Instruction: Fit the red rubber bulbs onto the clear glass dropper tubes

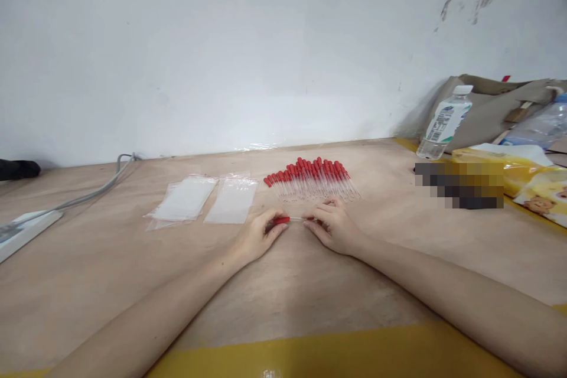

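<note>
Between my two hands a dropper (296, 219) lies level, its red rubber bulb to the left and its clear thin tube to the right. The fingers of my left hand (262, 233) are closed round the bulb. My right hand (333, 225) pinches the tube end, whose tip is hidden by the fingers. Just beyond, a row of several more droppers (312, 177) lies on the table, red bulbs away from me. Left of them rest a clear plastic zip bag (232, 201) and an overlapping stack of similar bags (186, 198).
A grey cable (100, 190) runs to a white power strip (31, 233) at the left. At the right stand a water bottle (444, 124), a grey bag (487, 100) and a yellow packet (522, 168), with a blurred-out dark object (460, 186) nearer. A white wall (199, 53) closes the back.
</note>
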Tool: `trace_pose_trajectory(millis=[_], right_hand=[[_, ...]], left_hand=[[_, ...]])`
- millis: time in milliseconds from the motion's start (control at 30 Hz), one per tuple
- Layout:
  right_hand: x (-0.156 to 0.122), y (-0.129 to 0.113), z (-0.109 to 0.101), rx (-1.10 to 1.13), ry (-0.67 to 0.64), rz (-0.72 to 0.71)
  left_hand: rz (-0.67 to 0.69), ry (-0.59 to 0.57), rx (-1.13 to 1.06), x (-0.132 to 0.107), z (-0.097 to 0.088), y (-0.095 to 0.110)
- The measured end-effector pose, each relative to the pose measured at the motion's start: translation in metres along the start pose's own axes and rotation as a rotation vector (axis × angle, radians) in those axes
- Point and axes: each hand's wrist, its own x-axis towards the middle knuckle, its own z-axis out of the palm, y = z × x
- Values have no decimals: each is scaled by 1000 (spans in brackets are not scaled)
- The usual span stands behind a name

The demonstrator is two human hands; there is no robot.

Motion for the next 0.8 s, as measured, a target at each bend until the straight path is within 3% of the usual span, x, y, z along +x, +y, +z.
trace_pose_trajectory(millis=[633, 800], right_hand=[[7, 7, 1, 95, -153, -52], [8, 8, 3, -26, -134, -119]], left_hand=[[79, -87, 4, -1, -3, 2], [75, -112, 38, -2, -4, 4]])
